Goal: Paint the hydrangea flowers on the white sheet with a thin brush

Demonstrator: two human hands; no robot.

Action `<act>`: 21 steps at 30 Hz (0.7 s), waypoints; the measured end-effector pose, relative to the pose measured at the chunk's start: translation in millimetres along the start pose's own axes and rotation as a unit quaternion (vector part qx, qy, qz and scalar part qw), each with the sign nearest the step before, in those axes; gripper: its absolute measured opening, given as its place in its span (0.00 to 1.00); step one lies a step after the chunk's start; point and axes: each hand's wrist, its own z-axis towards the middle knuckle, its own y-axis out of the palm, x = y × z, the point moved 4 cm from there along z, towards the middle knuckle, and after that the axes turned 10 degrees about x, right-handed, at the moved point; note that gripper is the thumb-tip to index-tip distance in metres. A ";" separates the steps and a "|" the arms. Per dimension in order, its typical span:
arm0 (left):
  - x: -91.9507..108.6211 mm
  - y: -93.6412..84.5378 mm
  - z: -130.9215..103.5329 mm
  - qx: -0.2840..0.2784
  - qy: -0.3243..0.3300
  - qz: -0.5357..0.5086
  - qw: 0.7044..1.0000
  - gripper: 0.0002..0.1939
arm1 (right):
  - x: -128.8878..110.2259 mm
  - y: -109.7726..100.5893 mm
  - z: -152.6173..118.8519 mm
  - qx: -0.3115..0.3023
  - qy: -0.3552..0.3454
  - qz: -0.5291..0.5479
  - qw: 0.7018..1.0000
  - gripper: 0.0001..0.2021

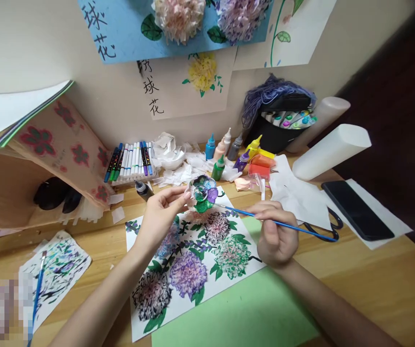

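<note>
My left hand [167, 205] holds a small flower-shaped palette [203, 193] with green, purple, blue and black paint in it, tilted above the paper. In my right hand [276, 231] is a thin blue paintbrush [294, 226], gripped between thumb and fingers. The brush tip points left and reaches the palette's right edge; whether it touches paint I cannot tell. Below both hands lies a white sheet [137, 330] bearing several raised paper flowers, purple, black, green and blue, with painted leaves. It rests partly on a green sheet [236, 313].
Behind are paint bottles [218, 168], a marker set [131, 161] and torn white paper [181, 174]. A black phone [357, 209] and scissors [335, 219] lie right. At left are a paint-stained sheet [73, 253], another brush [40, 284] and a decorated box [59, 140].
</note>
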 end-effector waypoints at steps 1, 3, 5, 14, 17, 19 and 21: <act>0.6 -1.2 0.7 0.004 0.001 0.005 1.000 0.18 | 4.8 -3.0 1.8 0.032 0.008 0.000 0.999 0.07; 1.8 -4.4 2.7 0.015 0.003 0.011 1.000 0.19 | 18.2 -8.8 3.5 0.079 0.022 -0.021 0.996 0.07; 2.6 -7.6 4.9 0.027 0.006 0.014 1.000 0.20 | 31.9 -11.4 2.5 0.067 0.012 -0.065 0.996 0.08; 1.8 -9.8 8.4 0.035 0.003 0.007 0.999 0.20 | 50.2 -4.2 -9.7 -0.107 -0.066 -0.149 0.981 0.09; 2.6 -10.7 8.1 0.038 0.005 0.005 0.999 0.20 | 48.8 -2.3 -8.9 -0.119 -0.083 -0.163 0.976 0.09; 3.2 -11.1 8.2 0.040 0.006 0.004 0.999 0.20 | 48.0 -0.8 -8.8 -0.127 -0.094 -0.163 0.974 0.10; 3.7 -11.3 8.3 0.042 0.006 0.005 0.999 0.20 | 47.6 0.5 -9.0 -0.132 -0.099 -0.163 0.973 0.10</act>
